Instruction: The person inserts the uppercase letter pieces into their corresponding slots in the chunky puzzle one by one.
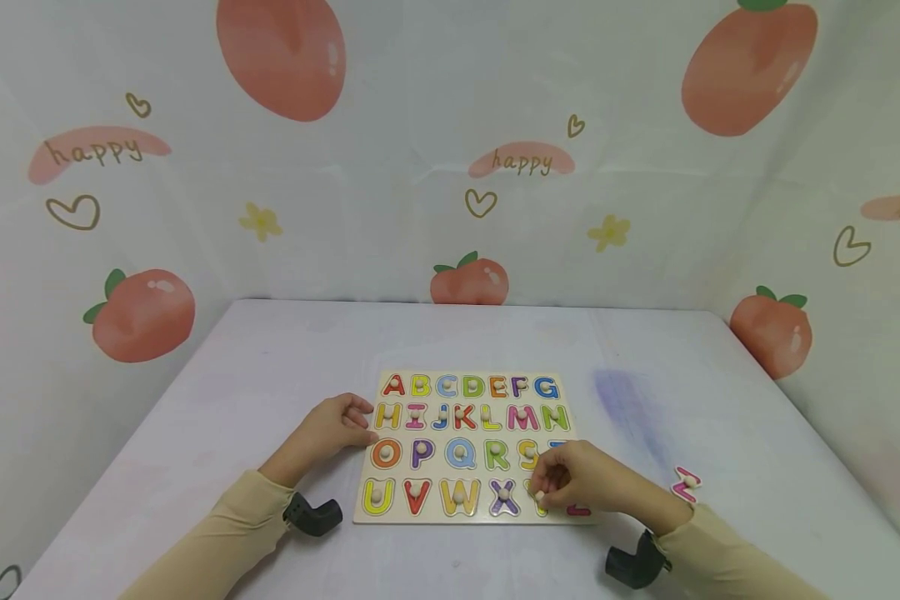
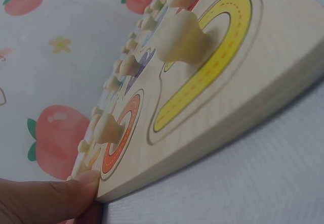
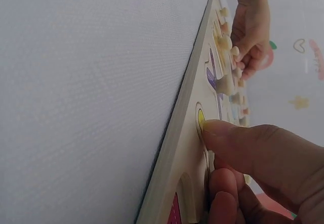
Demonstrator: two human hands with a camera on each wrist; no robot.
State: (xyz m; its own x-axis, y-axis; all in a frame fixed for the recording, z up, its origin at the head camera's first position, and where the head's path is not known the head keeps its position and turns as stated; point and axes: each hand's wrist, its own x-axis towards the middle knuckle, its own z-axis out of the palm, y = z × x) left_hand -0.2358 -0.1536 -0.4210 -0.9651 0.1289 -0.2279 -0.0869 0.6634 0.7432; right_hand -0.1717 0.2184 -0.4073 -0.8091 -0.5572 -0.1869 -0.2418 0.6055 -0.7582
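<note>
A wooden alphabet puzzle board (image 1: 476, 523) lies flat, with knobbed letter pieces in rows. My left hand (image 1: 337, 427) rests at its left edge near the H and the orange O (image 1: 375, 457); the thumb (image 2: 83, 183) touches the board's edge in the left wrist view. Over the bottom row, my right hand (image 1: 581, 477) pinches the yellow letter Y piece (image 3: 201, 118) at its slot, right of the purple X (image 1: 504, 507). My fingers cover most of the Y. A loose pink Z piece (image 1: 686, 483) lies right of the board, beside the right wrist.
The Z recess (image 1: 579, 510) shows pink at the board's lower right corner, partly under my right hand. A white cloth covers the table (image 1: 450, 562), with a purple smudge (image 1: 633, 412) on the right. Behind it hangs a fruit-printed backdrop (image 1: 390, 217).
</note>
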